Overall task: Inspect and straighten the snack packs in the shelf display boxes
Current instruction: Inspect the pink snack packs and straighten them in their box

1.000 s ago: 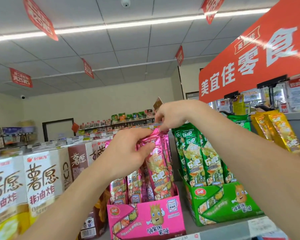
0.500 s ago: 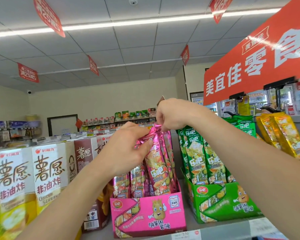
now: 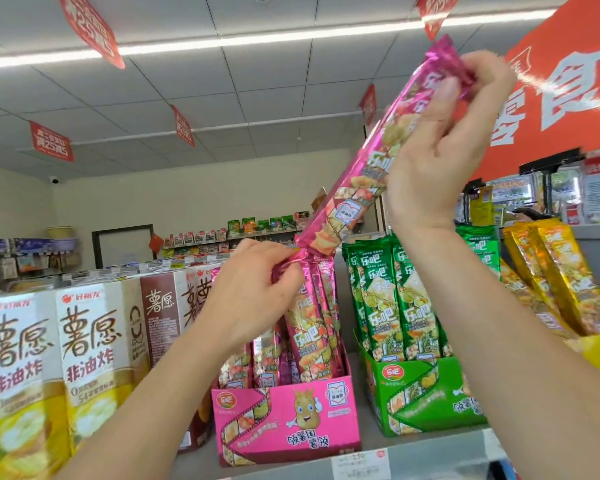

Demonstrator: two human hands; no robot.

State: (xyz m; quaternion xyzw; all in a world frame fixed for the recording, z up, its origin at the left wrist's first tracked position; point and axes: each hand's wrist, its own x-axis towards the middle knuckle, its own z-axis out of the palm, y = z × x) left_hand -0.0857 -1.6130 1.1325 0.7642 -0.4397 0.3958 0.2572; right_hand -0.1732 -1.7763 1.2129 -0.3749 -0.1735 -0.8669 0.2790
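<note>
Gripping a long pink snack pack point(image 3: 347, 206) near its top, the right hand point(image 3: 440, 150) holds it tilted above the pink display box point(image 3: 284, 417) (the palm hides part of the wrapper). The left hand point(image 3: 250, 292) pinches the crimped top of a standing pack point(image 3: 309, 327) in that box; blur smears the print.

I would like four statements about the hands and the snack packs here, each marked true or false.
1. The right hand holds a tilted pink pack above the pink box. True.
2. The left hand hangs free. False: it grips the tops of standing packs in the pink box.
3. The green box stands left of the pink box. False: it stands to its right.
4. The green packs stand upright in it. True.
</note>
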